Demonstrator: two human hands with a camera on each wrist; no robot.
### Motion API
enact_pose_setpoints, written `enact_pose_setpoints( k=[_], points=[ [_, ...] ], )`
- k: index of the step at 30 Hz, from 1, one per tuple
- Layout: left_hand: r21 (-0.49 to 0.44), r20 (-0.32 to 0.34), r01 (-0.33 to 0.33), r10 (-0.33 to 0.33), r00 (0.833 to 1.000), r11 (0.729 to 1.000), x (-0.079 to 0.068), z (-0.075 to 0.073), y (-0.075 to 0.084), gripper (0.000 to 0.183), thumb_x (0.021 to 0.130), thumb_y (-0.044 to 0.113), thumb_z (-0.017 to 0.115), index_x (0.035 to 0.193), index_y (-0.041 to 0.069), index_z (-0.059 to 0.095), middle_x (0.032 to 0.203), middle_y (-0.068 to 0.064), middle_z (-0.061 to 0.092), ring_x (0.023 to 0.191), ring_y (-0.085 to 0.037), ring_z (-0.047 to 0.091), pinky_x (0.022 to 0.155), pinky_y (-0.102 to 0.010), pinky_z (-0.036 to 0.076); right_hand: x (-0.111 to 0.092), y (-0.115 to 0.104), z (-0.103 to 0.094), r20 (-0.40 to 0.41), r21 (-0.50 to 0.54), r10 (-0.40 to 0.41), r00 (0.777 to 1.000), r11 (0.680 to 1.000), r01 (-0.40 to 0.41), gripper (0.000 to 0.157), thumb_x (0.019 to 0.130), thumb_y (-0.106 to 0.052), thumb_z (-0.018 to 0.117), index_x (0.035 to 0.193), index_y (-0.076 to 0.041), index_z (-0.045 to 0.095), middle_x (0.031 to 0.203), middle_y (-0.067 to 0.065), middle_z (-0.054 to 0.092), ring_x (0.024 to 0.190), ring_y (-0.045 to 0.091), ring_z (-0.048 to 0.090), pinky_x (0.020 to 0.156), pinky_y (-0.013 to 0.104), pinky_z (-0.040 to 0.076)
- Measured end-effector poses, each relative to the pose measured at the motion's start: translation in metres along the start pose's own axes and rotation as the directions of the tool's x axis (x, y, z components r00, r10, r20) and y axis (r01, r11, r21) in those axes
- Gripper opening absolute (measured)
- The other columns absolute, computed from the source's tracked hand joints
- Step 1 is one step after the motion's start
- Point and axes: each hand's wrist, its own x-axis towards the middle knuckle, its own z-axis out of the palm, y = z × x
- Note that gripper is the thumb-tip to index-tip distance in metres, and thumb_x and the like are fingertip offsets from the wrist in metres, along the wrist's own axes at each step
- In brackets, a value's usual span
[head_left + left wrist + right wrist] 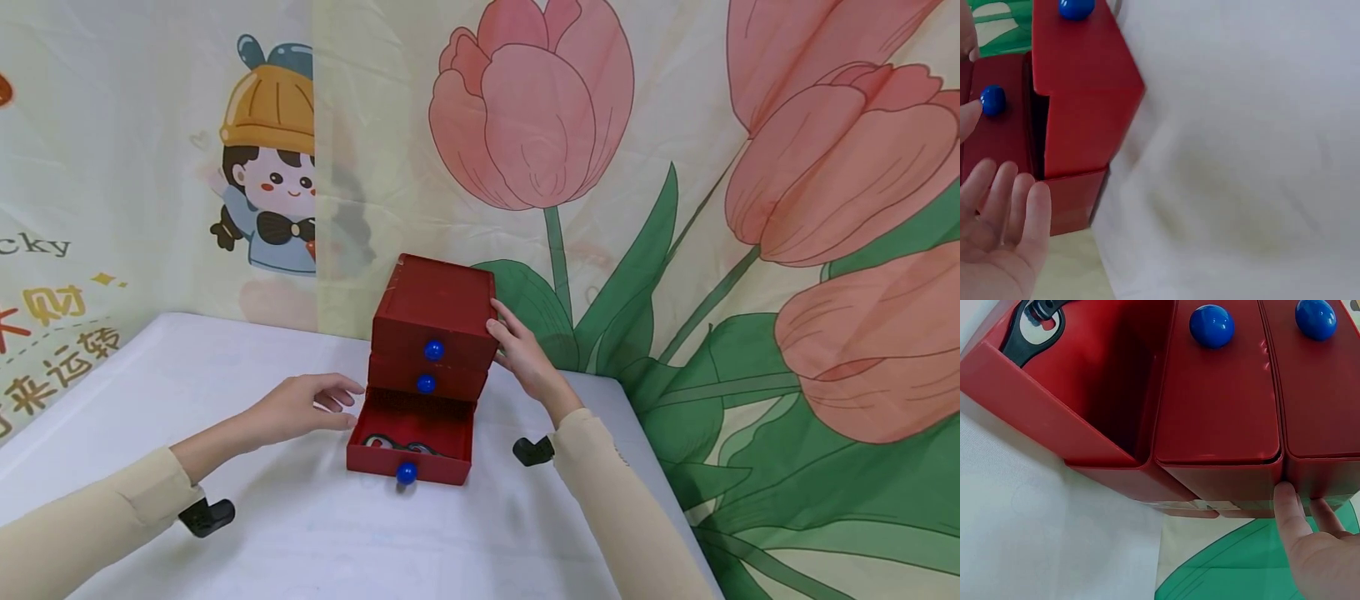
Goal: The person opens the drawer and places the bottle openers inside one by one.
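A small red cabinet (435, 292) of three stacked drawers stands on the table, with a blue knob on each drawer. Its bottom drawer (408, 461) is pulled out, the upper two are closed. Inside lies a black item (1015, 355) with rounded loops and pale grey parts; its kind I cannot tell. My left hand (296, 408) is beside the open drawer's left wall, fingers loosely extended, holding nothing. My right hand (528, 358) touches the cabinet's right side near the top with outstretched fingers, as the right wrist view shows too.
The table has a white cloth (300, 517), whose right edge runs down past my right arm. Behind stands a backdrop (390, 150) printed with tulips and a cartoon figure. A dark wrist mount (207, 517) hangs under my left sleeve, another (533, 452) at my right.
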Motion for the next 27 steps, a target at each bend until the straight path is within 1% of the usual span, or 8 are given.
enact_pose_setpoints(
  k=[3,7,10,12,17,20,23,27],
  points=[
    [-0.045,0.005,0.086,-0.086,0.996,0.995,-0.009,0.001,-0.003,0.060,0.091,0.040,0.084,0.141,0.014,0.065,0.123,-0.009,0.072,0.108,-0.021,0.068,0.085,-0.035,0.061,0.000,0.001,0.000,-0.005,0.005,0.000,1.000,1.000,0.000,0.060,0.116,-0.036,0.045,0.171,-0.034,0.021,0.169,0.005,0.036,0.150,0.030,0.045,0.125,0.051,0.037],
    [-0.101,0.024,0.158,-0.156,0.987,0.982,-0.023,0.004,-0.006,0.062,0.093,0.041,0.082,0.145,0.011,0.061,0.125,-0.007,0.072,0.109,-0.022,0.069,0.087,-0.041,0.061,-0.001,0.001,-0.001,-0.003,0.010,-0.003,1.000,1.000,0.003,0.061,0.116,-0.035,0.044,0.171,-0.033,0.019,0.170,0.005,0.034,0.151,0.031,0.044,0.125,0.052,0.037],
    [-0.156,0.050,0.214,-0.209,0.977,0.964,-0.033,0.008,-0.012,0.065,0.094,0.042,0.081,0.147,0.010,0.059,0.122,-0.004,0.071,0.108,-0.022,0.069,0.089,-0.041,0.060,-0.001,0.002,-0.001,-0.001,0.010,0.000,1.000,1.000,0.000,0.061,0.116,-0.035,0.044,0.171,-0.032,0.019,0.171,0.005,0.033,0.152,0.032,0.043,0.124,0.053,0.037],
    [-0.206,0.073,0.253,-0.243,0.967,0.945,-0.037,0.011,-0.017,0.067,0.095,0.041,0.080,0.148,0.009,0.057,0.121,-0.005,0.071,0.108,-0.022,0.070,0.091,-0.041,0.060,-0.001,0.002,-0.001,0.004,0.009,-0.002,1.000,1.000,0.002,0.061,0.116,-0.035,0.044,0.171,-0.032,0.019,0.171,0.007,0.033,0.152,0.033,0.043,0.124,0.053,0.037],
    [-0.325,0.150,0.329,-0.295,0.944,0.887,-0.046,0.021,-0.024,0.067,0.099,0.038,0.077,0.149,0.002,0.050,0.120,-0.011,0.069,0.104,-0.026,0.073,0.095,-0.041,0.061,0.000,0.002,-0.001,0.003,0.014,-0.001,1.000,1.000,0.001,0.061,0.116,-0.036,0.045,0.171,-0.032,0.020,0.170,0.007,0.033,0.151,0.032,0.044,0.124,0.052,0.037],
    [-0.403,0.216,0.348,-0.282,0.935,0.847,-0.052,0.027,-0.026,0.060,0.102,0.036,0.073,0.143,-0.002,0.051,0.120,-0.014,0.069,0.103,-0.027,0.072,0.096,-0.040,0.062,0.001,0.003,-0.001,0.002,0.014,-0.002,1.000,1.000,0.002,0.061,0.116,-0.035,0.045,0.171,-0.032,0.020,0.169,0.006,0.034,0.150,0.032,0.046,0.124,0.052,0.038],
    [-0.481,0.284,0.376,-0.265,0.922,0.792,-0.056,0.033,-0.025,0.048,0.104,0.033,0.069,0.134,-0.003,0.055,0.120,-0.016,0.067,0.105,-0.027,0.070,0.095,-0.040,0.062,0.001,0.003,-0.001,0.003,0.015,-0.005,1.000,1.000,0.005,0.061,0.116,-0.035,0.045,0.171,-0.031,0.019,0.169,0.007,0.035,0.150,0.032,0.046,0.124,0.052,0.038],
    [-0.517,0.355,0.433,-0.275,0.893,0.738,-0.055,0.042,-0.024,0.045,0.106,0.036,0.066,0.129,-0.002,0.061,0.117,-0.015,0.068,0.103,-0.025,0.069,0.093,-0.038,0.063,0.001,0.001,-0.001,0.004,0.015,-0.010,1.000,1.000,0.009,0.061,0.116,-0.035,0.045,0.171,-0.031,0.019,0.170,0.008,0.034,0.149,0.034,0.045,0.124,0.053,0.038]
  ],
)
